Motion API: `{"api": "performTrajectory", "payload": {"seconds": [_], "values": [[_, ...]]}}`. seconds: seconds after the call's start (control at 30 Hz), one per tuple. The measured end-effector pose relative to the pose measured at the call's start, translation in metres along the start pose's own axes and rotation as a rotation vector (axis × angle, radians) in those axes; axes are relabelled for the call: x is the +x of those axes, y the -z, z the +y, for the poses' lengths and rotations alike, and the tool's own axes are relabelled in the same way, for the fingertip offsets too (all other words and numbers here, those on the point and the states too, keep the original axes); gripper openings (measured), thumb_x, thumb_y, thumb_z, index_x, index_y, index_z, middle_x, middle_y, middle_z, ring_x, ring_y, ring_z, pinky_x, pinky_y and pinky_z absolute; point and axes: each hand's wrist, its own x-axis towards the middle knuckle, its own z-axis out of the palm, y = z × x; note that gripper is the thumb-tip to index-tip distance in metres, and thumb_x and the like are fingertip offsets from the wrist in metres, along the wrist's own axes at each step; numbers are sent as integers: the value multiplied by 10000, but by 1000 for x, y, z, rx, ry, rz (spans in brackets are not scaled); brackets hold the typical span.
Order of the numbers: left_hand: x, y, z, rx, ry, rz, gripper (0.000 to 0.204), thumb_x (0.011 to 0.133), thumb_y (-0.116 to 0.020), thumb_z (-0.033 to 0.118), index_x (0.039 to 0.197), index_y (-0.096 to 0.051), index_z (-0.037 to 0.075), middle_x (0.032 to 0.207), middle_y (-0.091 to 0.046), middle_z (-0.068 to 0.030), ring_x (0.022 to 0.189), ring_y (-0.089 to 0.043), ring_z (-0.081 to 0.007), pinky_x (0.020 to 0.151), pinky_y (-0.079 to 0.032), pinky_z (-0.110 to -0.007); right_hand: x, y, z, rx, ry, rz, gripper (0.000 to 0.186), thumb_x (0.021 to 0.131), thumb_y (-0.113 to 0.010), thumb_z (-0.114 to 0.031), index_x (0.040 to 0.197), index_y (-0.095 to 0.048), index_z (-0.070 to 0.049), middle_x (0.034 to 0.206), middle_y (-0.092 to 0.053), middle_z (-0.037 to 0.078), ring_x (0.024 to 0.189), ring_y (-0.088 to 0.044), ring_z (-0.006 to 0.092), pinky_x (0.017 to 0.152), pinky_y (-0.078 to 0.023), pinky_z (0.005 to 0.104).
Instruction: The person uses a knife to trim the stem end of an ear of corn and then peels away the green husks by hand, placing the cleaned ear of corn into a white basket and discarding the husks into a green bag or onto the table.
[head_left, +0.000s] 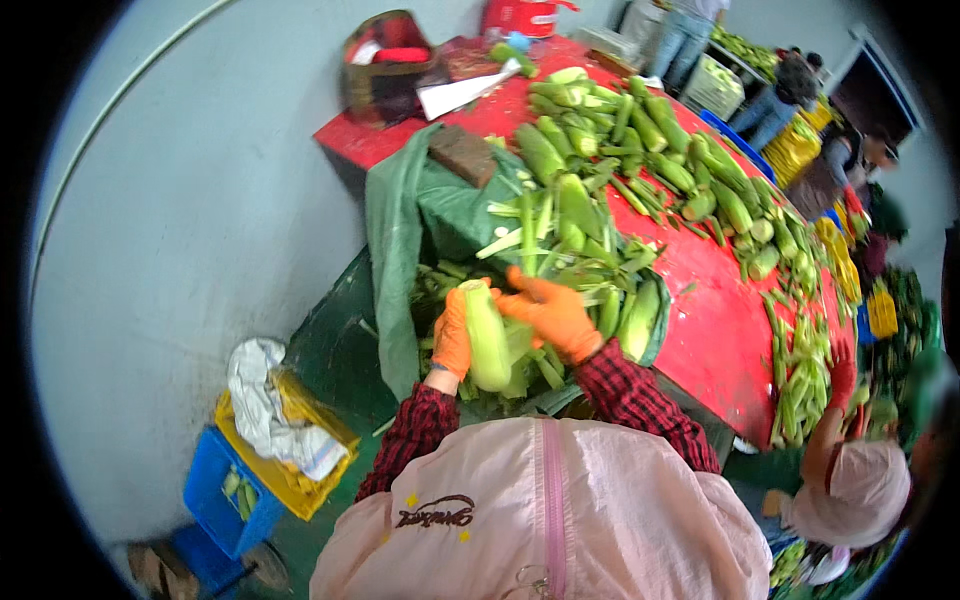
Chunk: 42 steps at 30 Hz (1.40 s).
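An ear of corn point(488, 338), pale green and partly husked, stands nearly upright in my left hand point(453, 335), which wears an orange glove and is closed around its side. Just right of the ear is my right hand point(550, 315), also in an orange glove, its fingers stretched toward the ear's upper end. A loose husk leaf point(517, 345) shows below those fingers; whether they touch it is hard to see. Beneath both hands, husks and trimmings lie on a green cloth point(393, 270) draped at the table's edge.
A red table point(715, 325) carries a long heap of corn ears point(640, 140). A brown block point(463, 155) weighs on the cloth. A bag point(388, 75) stands at the back left. Blue point(225, 500) and yellow crates point(290, 440) sit lower left. Co-workers stand along the right side.
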Motion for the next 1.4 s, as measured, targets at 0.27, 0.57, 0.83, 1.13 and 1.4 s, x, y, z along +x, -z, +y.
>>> {"api": "performTrajectory", "payload": {"seconds": [0.27, 0.57, 0.83, 1.13, 1.4], "values": [[-1, -33, -3, 452, -47, 136, 474, 998, -492, 443, 1159, -645, 24, 1001, -656, -41, 842, -584, -112, 755, -474, -269, -7, 10, 9, 212, 14, -65, 462, 810, -751, -349, 1137, -661, -36, 827, -678, 37, 581, -596, 96, 419, -445, 244], [-2, -21, 0, -76, 537, -612, 814, 921, -415, 678, 1385, -464, 11, 1177, -647, -161, 929, -687, -249, 675, -547, -282, -10, 47, 35, 684, 298, -43, 715, 865, -584, -459, 1388, -463, 12, 1159, -643, 197, 1002, -653, 226, 846, -519, 302], [-5, -58, -12, 451, 124, -487, 578, 939, -624, 330, 1393, -481, 3, 1267, -599, -66, 1135, -565, -136, 1000, -422, -294, -51, 84, 39, 663, 265, 131, 584, 909, -584, -370, 1305, -534, 56, 1201, -636, 163, 1086, -630, 230, 868, -502, 301], [102, -1, -49, 493, 17, 76, 436, 952, -585, 381, 1256, -619, 70, 1088, -685, -76, 910, -651, -154, 732, -459, -260, -226, 188, 137, -104, -346, 670, 448, 815, -710, -255, 1173, -648, 7, 887, -677, 59, 559, -560, 86, 387, -417, 239], [205, -12, -59, 1392, -494, 261, 469, 935, -586, 270, 1322, -540, 9, 1284, -576, -193, 1190, -528, -346, 1008, -412, -371, -154, 237, 107, 123, -258, 715, 419, 973, -507, -359, 1170, -667, -26, 731, -708, 109, 344, -430, 91, 338, -328, 232]]}}
